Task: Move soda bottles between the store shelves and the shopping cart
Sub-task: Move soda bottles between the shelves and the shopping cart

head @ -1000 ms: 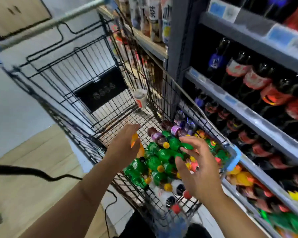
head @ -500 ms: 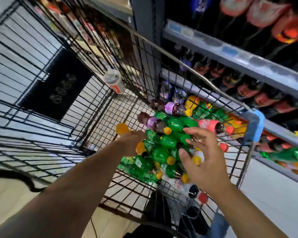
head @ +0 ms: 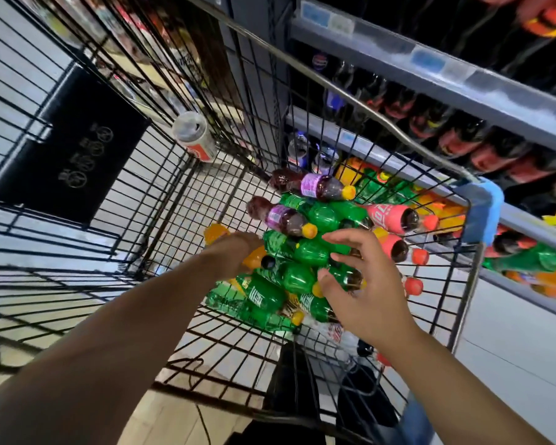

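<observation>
A black wire shopping cart [head: 395, 131] holds a pile of soda bottles: several green ones [head: 302, 277], two purple-labelled dark ones [head: 313, 185] and pink ones [head: 386, 216]. My left hand [head: 233, 252] reaches into the cart and grips an orange soda bottle [head: 216, 233] at the left edge of the pile; the hand hides its middle. Just over the green bottles hovers my right hand [head: 363, 287], its fingers spread and loosely bent, with nothing visibly in its grasp.
A white bottle with a red label [head: 195, 138] lies in the cart's far corner. Store shelves [head: 430, 64] on the right carry dark cola bottles [head: 463, 146]; a lower shelf holds green and orange bottles [head: 540, 260]. A black placard hangs on the cart's far wall.
Both arms have reached deeper into the cart and the view has tilted down. My left hand has carried the orange bottle down to the pile; my right hand has dropped closer to the green bottles.
</observation>
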